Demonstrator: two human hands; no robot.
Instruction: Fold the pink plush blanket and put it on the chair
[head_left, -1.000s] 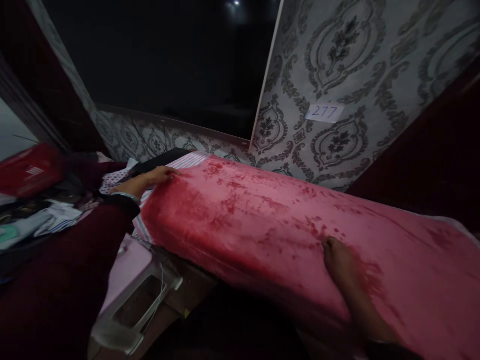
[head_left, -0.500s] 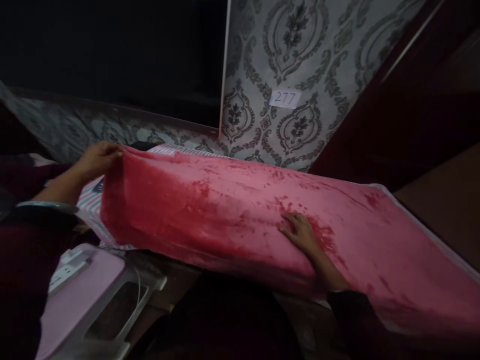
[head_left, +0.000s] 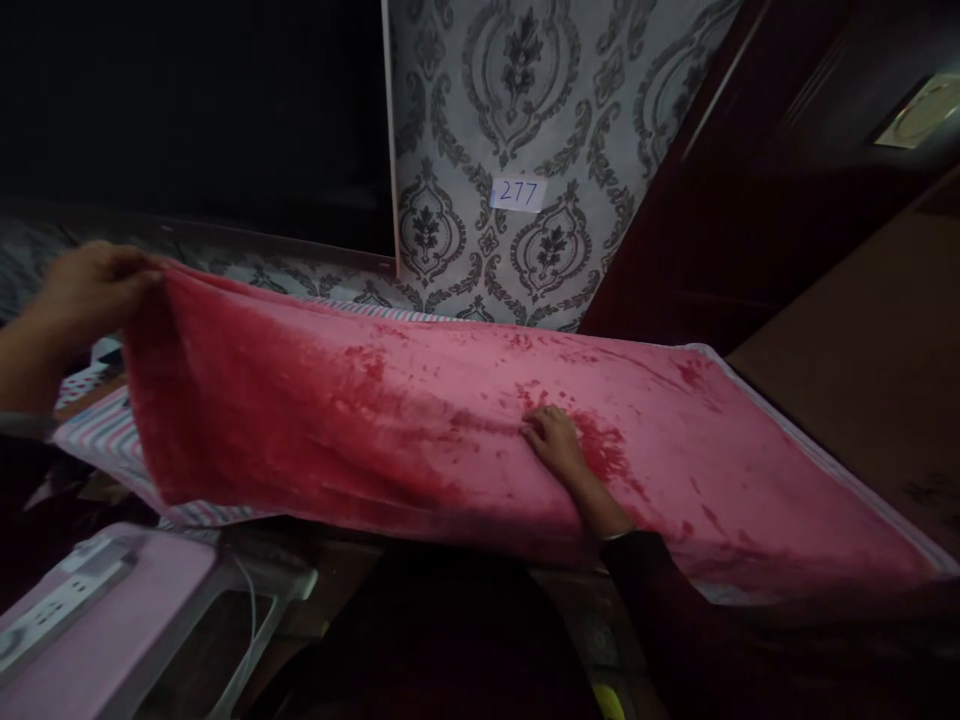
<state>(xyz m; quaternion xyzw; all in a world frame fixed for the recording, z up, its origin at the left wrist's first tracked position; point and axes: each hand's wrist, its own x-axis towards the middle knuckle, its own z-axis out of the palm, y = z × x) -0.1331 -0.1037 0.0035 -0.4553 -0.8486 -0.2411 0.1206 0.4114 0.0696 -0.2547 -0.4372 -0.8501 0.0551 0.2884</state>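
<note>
A pink blanket (head_left: pixel 465 370) with darker red patches lies spread over a long surface, its pile smooth and plush. My left hand (head_left: pixel 101 290) is closed on the blanket's far left corner and holds it raised, so the left end hangs as a darker red slope. Near the middle of the blanket my right hand (head_left: pixel 556 440) rests on top, fingers slightly bent and thumb apart. A crease runs left from its fingertips. Beneath the lifted end shows a striped cloth (head_left: pixel 112 440) in white, pink and blue.
A pink-topped stool (head_left: pixel 161 570) stands at the lower left with a white power strip (head_left: pixel 64 605) on it. Behind the blanket are a large dark screen (head_left: pixel 195 120) and patterned wallpaper bearing a paper label (head_left: pixel 517 194) marked 277. A dark red panel (head_left: pixel 675 250) rises at the right.
My left hand has pulled the blanket's corner to the left and slightly up, stretching the left end. My right hand stays on the same patch of blanket. The view has shifted right.
</note>
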